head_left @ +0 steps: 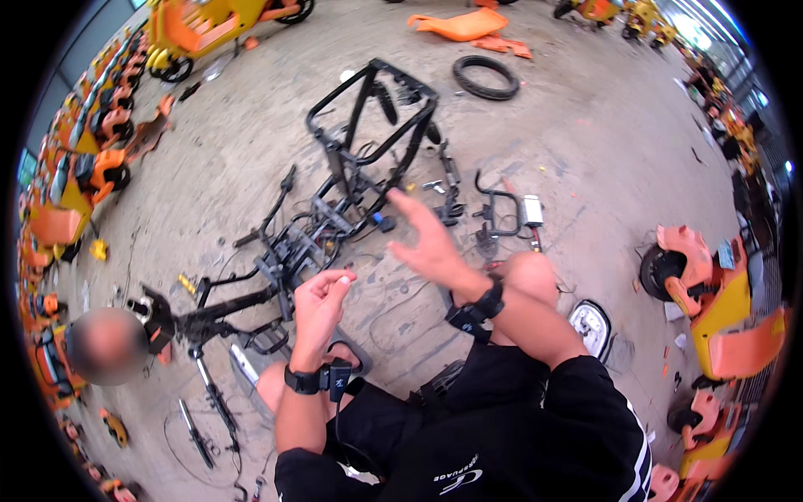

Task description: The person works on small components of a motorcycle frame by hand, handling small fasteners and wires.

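A black scooter frame (pixel 276 266) lies on its side on the concrete floor, with bare tubes, wires and a blue connector (pixel 379 218) on it. Close to its near side, my left hand (pixel 318 308) is closed in a pinch. Whatever sits between thumb and fingertips is too small to name. My right hand (pixel 428 244) reaches over the floor by the frame's right side, thumb and fingers spread, holding nothing. Beyond that hand lie a bent black tube bracket (pixel 504 209) and a small silver-white box (pixel 532 211).
A black tyre (pixel 485 77) and an orange body panel (pixel 452 27) lie farther off. Shock absorbers (pixel 216 393) rest at the lower left. A white-rimmed lamp-like part (pixel 590 326) is beside my right knee. Yellow-orange scooters (pixel 707 309) line both sides. Another person's blurred head shows at the left.
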